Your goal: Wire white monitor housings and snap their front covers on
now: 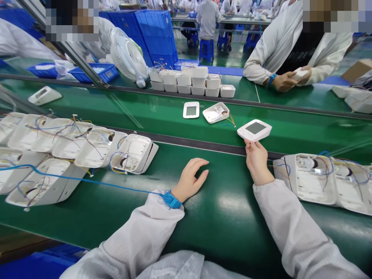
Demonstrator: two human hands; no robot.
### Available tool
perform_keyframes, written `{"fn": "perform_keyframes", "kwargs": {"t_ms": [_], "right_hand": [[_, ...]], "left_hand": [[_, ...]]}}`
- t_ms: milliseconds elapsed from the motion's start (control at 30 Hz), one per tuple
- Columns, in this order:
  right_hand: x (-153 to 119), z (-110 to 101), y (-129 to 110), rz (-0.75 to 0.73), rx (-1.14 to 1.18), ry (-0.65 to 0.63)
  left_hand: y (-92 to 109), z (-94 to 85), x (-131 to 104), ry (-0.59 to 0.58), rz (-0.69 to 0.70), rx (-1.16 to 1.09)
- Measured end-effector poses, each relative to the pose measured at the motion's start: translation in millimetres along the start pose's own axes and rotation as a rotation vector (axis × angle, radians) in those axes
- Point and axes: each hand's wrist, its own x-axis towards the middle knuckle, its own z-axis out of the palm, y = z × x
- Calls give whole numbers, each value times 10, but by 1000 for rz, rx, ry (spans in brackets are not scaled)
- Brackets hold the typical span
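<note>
My right hand (257,161) is closed on the near edge of a white monitor with a grey screen (254,130), at the far belt. The thumb and fingertips are partly hidden by its edge. Over the green table, my left hand (192,179) is open with nothing in it, thumb and fingers apart. A blue wrist strap (171,199) with a blue cord circles that wrist. Beyond the hands lie a white front cover with a grey window (191,110) and an open white housing (215,112) with loose wires.
Several open white housings with wires (87,143) stand in rows at left, and more housings (316,178) at right. White shells (192,83) are stacked across the belt, beside a fan (130,58). Opposite, a co-worker's hands (287,80) hold a small white part.
</note>
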Motion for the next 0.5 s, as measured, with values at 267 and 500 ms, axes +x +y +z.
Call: {"fn": "perform_keyframes", "kwargs": {"t_ms": [267, 500], "right_hand": [[-22, -24, 179, -105, -201, -92], [-190, 20, 100, -345, -650, -396]], "left_hand": [[-77, 43, 144, -60, 10, 55], [-719, 205, 1365, -61, -56, 349]]}}
